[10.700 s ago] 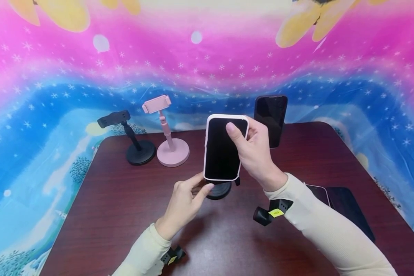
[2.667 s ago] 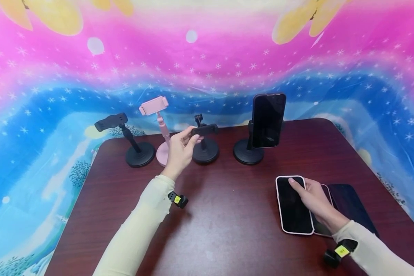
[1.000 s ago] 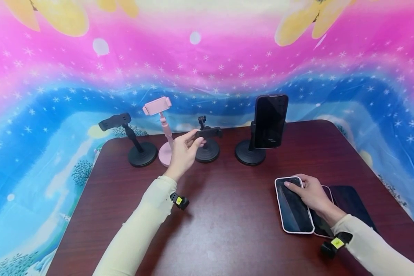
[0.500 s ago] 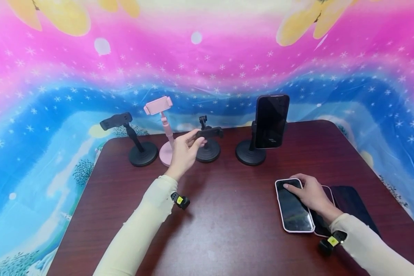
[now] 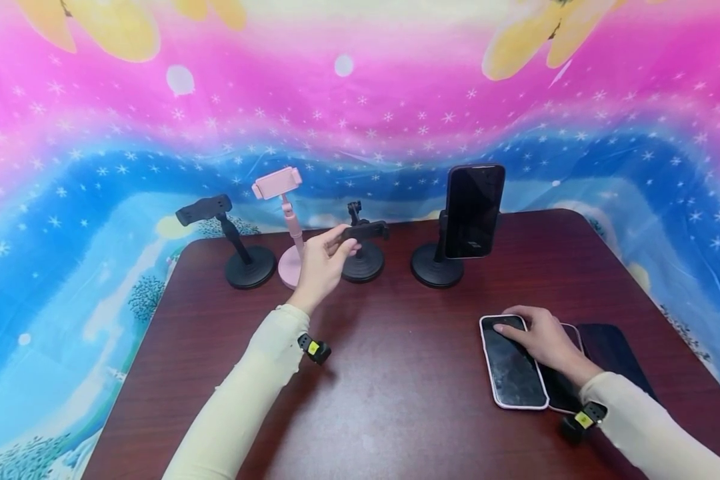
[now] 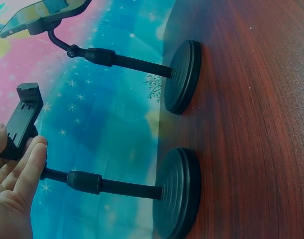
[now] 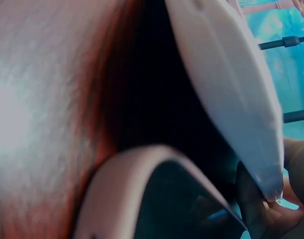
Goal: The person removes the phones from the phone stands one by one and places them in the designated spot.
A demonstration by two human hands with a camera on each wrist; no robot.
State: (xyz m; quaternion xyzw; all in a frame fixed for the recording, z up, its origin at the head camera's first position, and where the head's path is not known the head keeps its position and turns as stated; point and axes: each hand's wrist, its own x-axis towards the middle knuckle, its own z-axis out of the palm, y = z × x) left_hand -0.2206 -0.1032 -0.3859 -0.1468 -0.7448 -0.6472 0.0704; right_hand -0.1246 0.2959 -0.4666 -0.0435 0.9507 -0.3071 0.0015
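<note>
My left hand pinches the clamp of a black phone stand between thumb and fingers. In the left wrist view that clamp holds no phone, and the stand's round base rests on the table. At the right, my right hand grips a white-cased phone, thumb over its dark screen and the other fingers hidden behind it. Beneath and beside it lies a phone with a pale pinkish rim. The right wrist view shows the white case edge raised above that phone.
Another black stand carries an upright dark phone. To the left of my left hand stand a pink phone stand and a further black stand. A dark flat device lies on the table at the right.
Earlier, the white-cased phone was up in front of the stand at mid-table; it is now low at the right. Lately its screen has tilted slightly, while the left hand has stayed on the clamp.
</note>
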